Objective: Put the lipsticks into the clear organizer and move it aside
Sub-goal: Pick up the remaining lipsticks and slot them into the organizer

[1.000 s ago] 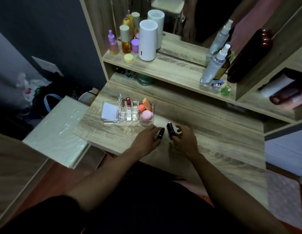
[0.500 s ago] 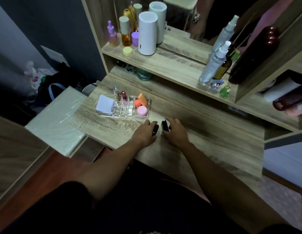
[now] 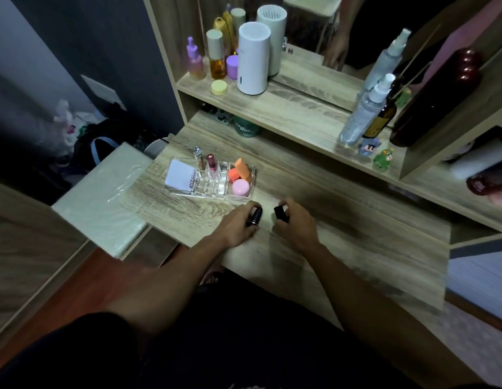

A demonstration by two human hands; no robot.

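Observation:
The clear organizer [image 3: 188,190] sits on the wooden desk [image 3: 342,234], left of centre. It holds a white card [image 3: 179,174], a silver-capped tube [image 3: 198,158], a red lipstick [image 3: 211,162], orange sponges [image 3: 240,169] and a pink jar [image 3: 241,187]. My left hand [image 3: 237,224] grips a black lipstick [image 3: 255,216] just in front of the organizer. My right hand [image 3: 296,223] holds a second black lipstick [image 3: 280,212] beside it. Both hands rest low on the desk, a small gap between them.
A shelf above carries a white cylinder [image 3: 252,58], small bottles [image 3: 216,56], a yellow lid [image 3: 219,87], spray bottles [image 3: 365,110] and two figurines [image 3: 376,154]. A green jar [image 3: 247,130] stands under the shelf. A pale stool top [image 3: 104,197] adjoins the desk's left edge.
Both hands stay on the desk with the black lipsticks. They have drawn slightly apart, and the view has shifted a little.

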